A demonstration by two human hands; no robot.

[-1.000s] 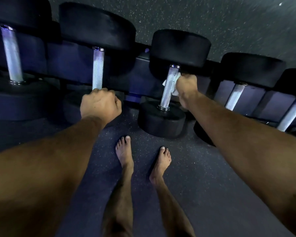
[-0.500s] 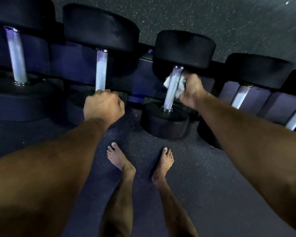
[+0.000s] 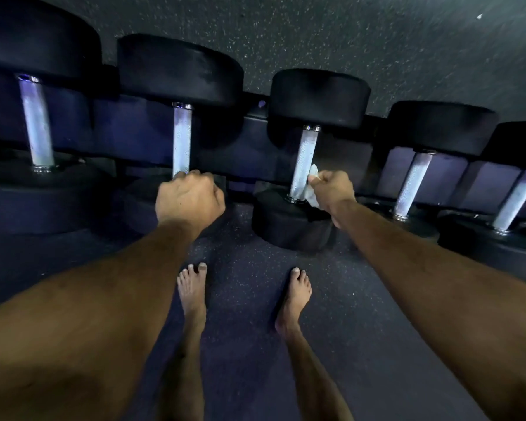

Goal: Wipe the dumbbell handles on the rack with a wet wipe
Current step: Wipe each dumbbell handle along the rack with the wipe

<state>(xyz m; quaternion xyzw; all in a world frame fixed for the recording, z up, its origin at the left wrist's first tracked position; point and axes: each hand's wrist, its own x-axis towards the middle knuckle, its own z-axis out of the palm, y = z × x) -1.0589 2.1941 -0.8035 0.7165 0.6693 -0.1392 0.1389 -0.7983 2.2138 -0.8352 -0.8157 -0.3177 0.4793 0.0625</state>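
Observation:
Several black dumbbells with silver knurled handles lie side by side on a low dark rack. My left hand grips the near end of the second dumbbell's handle. My right hand holds a white wet wipe against the right side of the third dumbbell's handle, low down near its front weight. Most of the wipe is hidden in my fist.
More dumbbell handles stand at the far left and to the right and far right. My bare feet stand on the speckled rubber floor just before the rack.
My right hand has slid the wipe down the third handle from its top end to its lower end. My left hand has kept its grip on the second handle.

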